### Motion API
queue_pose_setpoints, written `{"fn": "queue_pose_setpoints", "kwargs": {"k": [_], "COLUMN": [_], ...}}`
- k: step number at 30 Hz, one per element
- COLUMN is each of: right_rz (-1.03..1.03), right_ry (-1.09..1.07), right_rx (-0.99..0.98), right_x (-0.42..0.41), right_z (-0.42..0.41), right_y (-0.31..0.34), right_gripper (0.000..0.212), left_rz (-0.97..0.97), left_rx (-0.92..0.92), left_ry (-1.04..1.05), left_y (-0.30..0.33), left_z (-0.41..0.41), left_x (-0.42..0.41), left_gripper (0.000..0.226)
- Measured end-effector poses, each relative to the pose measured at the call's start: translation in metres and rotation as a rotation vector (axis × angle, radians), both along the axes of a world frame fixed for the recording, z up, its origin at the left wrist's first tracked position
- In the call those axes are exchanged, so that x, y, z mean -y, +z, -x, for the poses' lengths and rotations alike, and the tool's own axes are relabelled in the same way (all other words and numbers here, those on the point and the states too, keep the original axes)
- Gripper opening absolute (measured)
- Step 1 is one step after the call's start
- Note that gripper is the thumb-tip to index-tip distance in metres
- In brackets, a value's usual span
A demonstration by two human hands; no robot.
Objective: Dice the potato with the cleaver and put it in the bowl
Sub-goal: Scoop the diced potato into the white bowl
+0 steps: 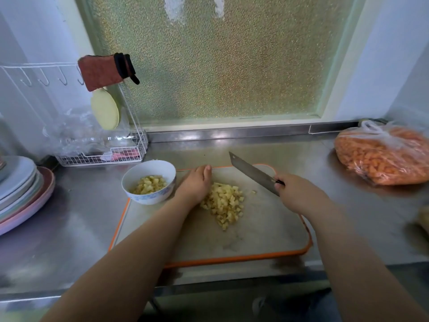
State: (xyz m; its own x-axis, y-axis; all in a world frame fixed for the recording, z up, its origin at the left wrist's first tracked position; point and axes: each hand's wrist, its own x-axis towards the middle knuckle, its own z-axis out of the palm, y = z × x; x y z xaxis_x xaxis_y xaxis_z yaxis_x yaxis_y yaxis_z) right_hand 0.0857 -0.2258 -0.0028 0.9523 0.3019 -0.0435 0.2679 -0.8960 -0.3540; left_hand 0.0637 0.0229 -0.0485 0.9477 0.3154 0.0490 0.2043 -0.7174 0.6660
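My right hand (296, 192) grips the cleaver (254, 174), flat left hand (195, 183) walls the dice (226, 204); next, scoop them into the bowl (148, 181).

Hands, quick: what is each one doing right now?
Left hand: open, straight fingers against the pile of yellow diced potato.
Right hand: gripping the handle of the steel cleaver, blade raised off the board.

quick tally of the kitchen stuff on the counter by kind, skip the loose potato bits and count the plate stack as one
bowl: 1
cutting board: 1
cleaver: 1
plate stack: 1
wire rack: 1
bag of orange pieces: 1
total: 6
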Motion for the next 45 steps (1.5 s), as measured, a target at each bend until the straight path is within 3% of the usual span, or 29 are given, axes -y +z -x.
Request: {"fn": "queue_pose_setpoints", "kwargs": {"k": [3,6,10,15,23,28,34,37,40,45], "right_rz": [0.064,0.046,-0.025,-0.329,-0.56,-0.719,-0.761,-0.779,-0.788,-0.751], "right_ry": [0.012,0.04,0.009,-0.065,-0.051,-0.109,-0.167,-0.143,-0.093,0.014], "right_rx": [0.042,0.026,-0.054,-0.256,-0.434,-0.599,-0.605,-0.63,-0.664,-0.693], "right_x": [-0.008,-0.019,-0.022,-0.013,-0.036,-0.037,-0.03,-0.031,-0.042,-0.078], "right_z": [0.011,0.023,0.022,0.019,0.042,0.048,0.038,0.036,0.037,0.036], "right_y": [0.002,0.003,0.003,-0.002,-0.023,-0.012,0.002,0.011,0.022,0.037], "right_gripper": [0.019,0.017,0.026,0.019,0.033,0.022,0.022,0.023,0.024,0.023], "left_rz": [0.026,0.169,0.288,0.031,0.252,0.374,0.071,-0.145,-0.36,-0.549], "left_rx": [0.023,0.058,0.093,0.039,0.146,0.166,0.447,0.582,0.602,0.531], "left_ry": [-0.091,-0.157,-0.099,-0.073,0.039,0.033,-0.054,-0.184,-0.301,-0.328], "left_y": [-0.003,-0.002,0.002,0.003,-0.001,0.009,0.021,0.031,0.041,0.046], "left_z": [0.011,0.025,0.037,0.038,0.036,0.049,0.066,0.068,0.062,0.05], "left_x": [0.001,0.004,0.013,0.025,0.05,0.037,0.023,0.023,0.021,0.004], "left_gripper": [0.054,0.052,0.051,0.05,0.052,0.047,0.022,0.021,0.033,0.045]}}
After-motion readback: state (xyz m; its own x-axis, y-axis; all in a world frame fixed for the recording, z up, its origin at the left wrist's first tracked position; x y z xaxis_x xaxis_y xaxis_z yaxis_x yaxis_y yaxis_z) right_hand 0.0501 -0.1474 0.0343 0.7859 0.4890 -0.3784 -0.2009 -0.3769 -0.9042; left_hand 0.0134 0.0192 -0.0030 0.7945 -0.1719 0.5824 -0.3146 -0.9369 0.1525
